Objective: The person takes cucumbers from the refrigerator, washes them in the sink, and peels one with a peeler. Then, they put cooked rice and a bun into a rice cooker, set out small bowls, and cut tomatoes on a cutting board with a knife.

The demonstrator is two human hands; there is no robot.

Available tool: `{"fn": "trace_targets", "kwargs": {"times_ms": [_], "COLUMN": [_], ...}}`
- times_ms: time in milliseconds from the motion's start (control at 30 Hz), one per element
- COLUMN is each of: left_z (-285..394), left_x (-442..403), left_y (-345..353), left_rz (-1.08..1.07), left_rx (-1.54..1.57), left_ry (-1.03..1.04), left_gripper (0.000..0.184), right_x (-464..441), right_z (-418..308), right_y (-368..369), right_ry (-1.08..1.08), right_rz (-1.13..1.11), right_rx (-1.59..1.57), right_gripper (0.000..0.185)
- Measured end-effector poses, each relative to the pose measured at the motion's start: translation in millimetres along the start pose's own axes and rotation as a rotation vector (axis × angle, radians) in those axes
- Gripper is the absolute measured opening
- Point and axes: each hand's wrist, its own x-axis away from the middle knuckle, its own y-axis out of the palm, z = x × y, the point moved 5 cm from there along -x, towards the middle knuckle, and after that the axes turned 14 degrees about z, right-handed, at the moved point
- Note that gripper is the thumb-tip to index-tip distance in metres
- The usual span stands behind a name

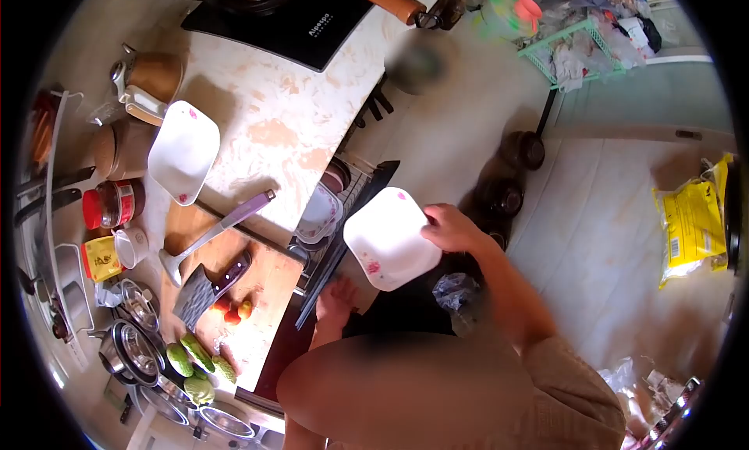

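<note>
My right hand (449,228) is closed on the edge of a white square dish (394,239) with pink flowers at its corners. The dish is held over the floor beside a pulled-out drawer. My left hand (337,300) is at the drawer's front, fingers spread, with nothing visible in it. Inside the drawer, a wire rack (355,177) holds a flowered plate (318,214) and other dishes. A similar white dish (184,154) rests on the countertop. On the cutting board (269,294) lie a cleaver (204,292), small tomatoes (232,316) and a long-handled utensil (222,230) with a purple grip.
Cucumbers (199,352) lie at the board's lower edge. Jars, including a red-lidded jar (117,203), line the wall beside metal pots (129,352). A black induction cooktop (289,29) is at the counter's far end. Dark pots (499,196) and a yellow bag (694,224) are to the right.
</note>
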Motion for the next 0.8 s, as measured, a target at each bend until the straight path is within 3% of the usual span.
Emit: {"fn": "trace_targets", "kwargs": {"times_ms": [33, 100, 233, 300, 400, 433, 567, 700, 800], "left_z": [3, 10, 15, 13, 7, 9, 12, 2, -7], "left_x": [2, 4, 2, -8, -9, -9, 0, -26, -56], "left_y": [5, 9, 5, -1, 4, 6, 11, 3, 5], "left_rz": [-0.005, 0.114, -0.027, -0.05, -0.007, 0.048, 0.009, -0.007, -0.088], "left_rx": [0.011, 0.126, 0.202, 0.206, 0.27, 0.281, 0.406, 0.465, 0.311], "left_ry": [0.007, -0.019, 0.015, -0.059, -0.016, -0.001, -0.009, 0.037, 0.14], "left_gripper": [0.029, 0.031, 0.031, 0.03, 0.032, 0.032, 0.033, 0.031, 0.032], "right_x": [8, 19, -2, -32, -91, -103, -160, -183, -192], "right_z": [1, 3, -36, -60, -72, -93, -107, -128, -134], "right_y": [-13, -32, -63, -65, -47, -44, -12, 6, 12], "right_ry": [-0.013, 0.251, 0.245, 0.023, -0.092, -0.002, -0.005, 0.004, 0.021], "right_rz": [-0.001, -0.019, 0.136, 0.296, 0.27, 0.196, 0.097, -0.026, -0.039], "right_rx": [0.005, -0.316, -0.582, -0.6, -0.507, -0.586, -0.629, -0.457, -0.39], "right_gripper": [0.021, 0.018, 0.022, 0.02, 0.013, 0.014, 0.017, 0.026, 0.03]}}
